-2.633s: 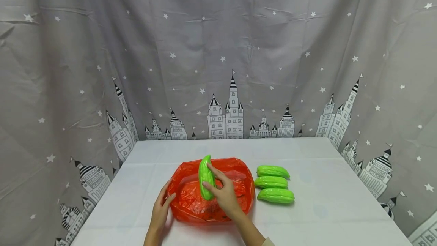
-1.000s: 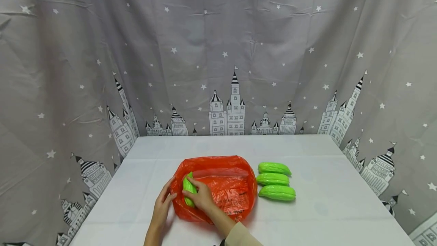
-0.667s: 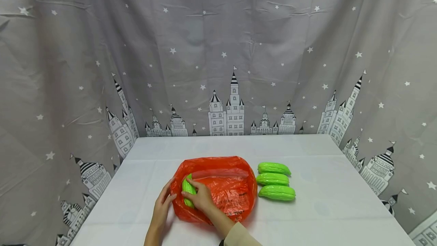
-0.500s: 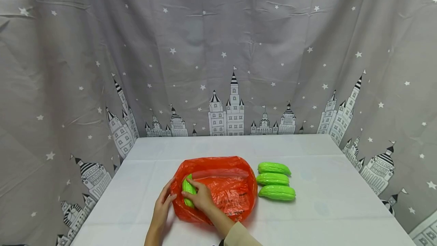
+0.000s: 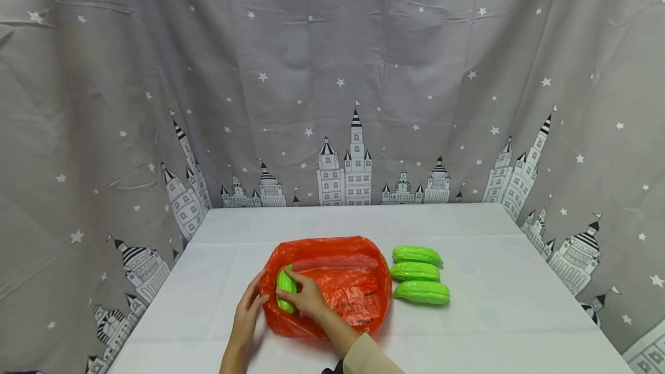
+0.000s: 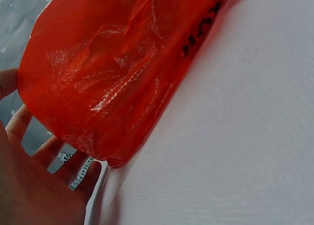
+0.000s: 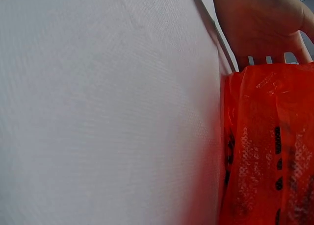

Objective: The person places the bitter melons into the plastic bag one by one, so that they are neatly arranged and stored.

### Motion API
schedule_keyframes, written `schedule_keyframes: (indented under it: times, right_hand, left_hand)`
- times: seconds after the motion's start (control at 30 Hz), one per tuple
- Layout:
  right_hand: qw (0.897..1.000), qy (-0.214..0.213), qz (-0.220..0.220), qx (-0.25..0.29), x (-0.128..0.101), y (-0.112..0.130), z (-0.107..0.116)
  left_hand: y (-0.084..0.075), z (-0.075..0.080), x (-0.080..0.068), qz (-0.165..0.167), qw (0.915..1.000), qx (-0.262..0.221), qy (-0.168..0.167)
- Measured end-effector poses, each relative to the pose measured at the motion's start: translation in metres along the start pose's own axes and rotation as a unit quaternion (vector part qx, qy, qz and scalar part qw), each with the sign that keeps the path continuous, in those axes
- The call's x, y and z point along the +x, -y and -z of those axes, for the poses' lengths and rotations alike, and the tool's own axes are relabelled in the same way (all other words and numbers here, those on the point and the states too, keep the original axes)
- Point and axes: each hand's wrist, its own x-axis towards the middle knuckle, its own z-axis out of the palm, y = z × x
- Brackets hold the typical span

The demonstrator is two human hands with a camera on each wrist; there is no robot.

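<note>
1. head view: a red plastic bag lies with its mouth open on the white tabletop, in front of a grey curtain printed with stars and castles.
2. head view: the right hand reaches into the left end of the bag; its fingers and thumb curl around a green toy cucumber, which stands tilted inside the bag against its left wall.
3. head view: the left hand rests against the outside of the bag's left wall, fingers straight and slightly spread, fingertips touching the plastic.
4. head view: three more green toy cucumbers lie in a row on the tabletop just right of the bag, side by side, long axes running left to right, apart from the bag's edge.
5. head view: a light sleeve shows on the right forearm at the bottom edge.
6. left wrist view: the left hand shows palm and spread straight fingers at lower left, lying against the crinkled red plastic bag; black printed lettering shows on the plastic; white tabletop fills the right.
7. right wrist view: the red plastic bag with black print fills the right edge on the tabletop; the left hand shows beyond it, its fingertips behind the bag's upper edge. the right hand's own fingers and the cucumber are out of sight here.
</note>
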Motion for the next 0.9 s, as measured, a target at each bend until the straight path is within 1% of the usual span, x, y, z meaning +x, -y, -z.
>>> schedule_keyframes:
  times: [0.2,0.33,0.5,0.67,0.8,0.9]
  right_hand:
    - [1.000,0.009,0.004,-0.002,0.000,-0.001,0.002]
    - [1.000,0.010,0.008,-0.005,0.000,-0.002,0.002]
    - [1.000,0.008,0.011,-0.005,0.002,-0.006,0.003]
    - [1.000,0.007,0.019,0.021,0.002,-0.005,0.008]
    - [0.998,0.011,0.027,0.053,0.000,-0.003,0.016]
    - [0.997,0.024,0.027,0.071,-0.004,0.001,0.026]
  left_hand:
    - [0.007,0.000,0.002,-0.013,0.9999,0.004,-0.004]
    - [0.009,-0.001,0.002,-0.020,0.9997,0.007,-0.010]
    - [0.008,-0.001,0.002,-0.014,0.9998,0.011,-0.010]
    - [0.006,0.000,0.000,-0.005,0.9998,0.014,-0.010]
    - [0.005,0.000,0.000,-0.008,0.9999,0.012,-0.009]
    - [0.005,-0.001,0.001,-0.016,0.9998,0.005,-0.008]
